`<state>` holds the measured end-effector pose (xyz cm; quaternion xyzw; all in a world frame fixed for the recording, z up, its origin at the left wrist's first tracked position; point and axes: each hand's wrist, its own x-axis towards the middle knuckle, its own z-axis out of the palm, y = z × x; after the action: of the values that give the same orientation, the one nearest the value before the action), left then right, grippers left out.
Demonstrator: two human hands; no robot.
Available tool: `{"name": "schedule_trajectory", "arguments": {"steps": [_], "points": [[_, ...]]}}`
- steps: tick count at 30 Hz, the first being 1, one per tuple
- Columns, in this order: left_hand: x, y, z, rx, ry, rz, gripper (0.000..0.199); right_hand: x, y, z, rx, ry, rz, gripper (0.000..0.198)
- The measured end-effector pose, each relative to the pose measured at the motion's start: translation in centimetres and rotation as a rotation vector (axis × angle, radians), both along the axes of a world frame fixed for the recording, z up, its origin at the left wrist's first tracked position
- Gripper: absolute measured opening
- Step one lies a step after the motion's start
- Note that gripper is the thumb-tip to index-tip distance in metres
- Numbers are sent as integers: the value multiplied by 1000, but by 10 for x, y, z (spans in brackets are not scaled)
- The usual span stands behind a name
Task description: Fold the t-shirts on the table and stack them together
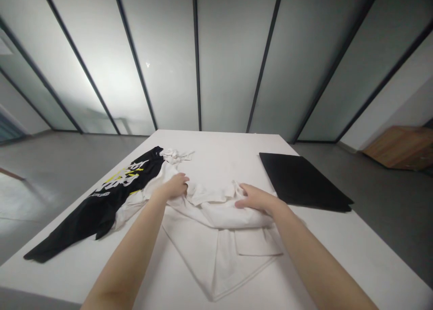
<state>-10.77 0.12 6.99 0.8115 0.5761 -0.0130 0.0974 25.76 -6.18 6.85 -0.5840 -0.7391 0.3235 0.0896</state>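
A white garment point(219, 215) lies spread and bunched in front of me, its lower part fanned out in folds toward me. My left hand point(174, 186) is closed on the fabric at its upper left, the fingertips partly hidden. At the upper right, my right hand point(257, 197) pinches a raised fold between thumb and fingers. Left of my left hand lies a black garment point(98, 206) with white and yellow lettering. White cloth point(130, 207) runs along its right side; I cannot tell which garment that belongs to.
Everything rests on a white table point(219, 150). Flat black boards or sheets point(301, 179) are stacked on its right side. A small crumpled white cloth point(174, 155) sits beyond my left hand. Frosted glass panels point(230, 57) stand behind the table, and a wooden cabinet point(399, 145) is far right.
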Motion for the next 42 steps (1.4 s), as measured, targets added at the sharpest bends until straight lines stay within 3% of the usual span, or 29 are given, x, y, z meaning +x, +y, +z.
{"name": "schedule_trajectory", "arguments": {"steps": [3, 6, 9, 12, 14, 16, 18, 19, 21, 23, 26, 29, 32, 34, 35, 37, 39, 40, 42], "points": [[9, -3, 5, -152, -142, -64, 43, 0, -3, 6, -36, -10, 135, 28], [9, -8, 20, -173, -441, -59, 33, 12, -9, 24, -64, 86, 195, 21], [-2, -19, 37, -86, -804, 52, 26, 24, -19, 46, 33, 289, 94, 23], [-16, -27, 51, -39, -1126, 179, 26, 34, -20, 59, 205, 579, -146, 29], [-23, -23, 57, 111, -1250, 248, 29, 40, -13, 60, 425, 709, -383, 34], [-26, -14, 58, 387, -1224, 329, 25, 44, -2, 54, 600, 756, -574, 36], [-26, -3, 55, 581, -1089, 378, 19, 45, 6, 46, 612, 736, -628, 35], [-25, 1, 53, 603, -1018, 374, 18, 44, 8, 42, 564, 706, -603, 34], [-20, 3, 51, 507, -887, 296, 21, 41, 7, 38, 431, 620, -482, 31], [-16, -2, 53, 305, -763, 181, 23, 37, -1, 40, 289, 525, -307, 29], [-17, -19, 66, -128, -591, 47, 33, 37, -20, 54, 0, 423, -23, 29], [-35, -37, 84, -515, -569, -71, 42, 46, -39, 72, -353, 423, 197, 37], [-60, -44, 95, -588, -671, -163, 47, 59, -48, 80, -466, 495, 286, 43], [-70, -40, 96, -378, -782, -107, 47, 63, -43, 77, -301, 541, 171, 42], [-71, -36, 95, -177, -847, -19, 45, 62, -37, 73, -129, 570, 29, 42], [-66, -24, 91, 322, -938, 198, 40, 57, -21, 63, 334, 630, -350, 42], [-54, -14, 87, 730, -906, 328, 47, 47, -5, 52, 754, 651, -626, 60], [-47, -10, 84, 848, -853, 339, 55, 42, 1, 48, 886, 621, -667, 72], [-31, -8, 80, 923, -726, 292, 62, 30, 6, 43, 1005, 505, -595, 82]]}}
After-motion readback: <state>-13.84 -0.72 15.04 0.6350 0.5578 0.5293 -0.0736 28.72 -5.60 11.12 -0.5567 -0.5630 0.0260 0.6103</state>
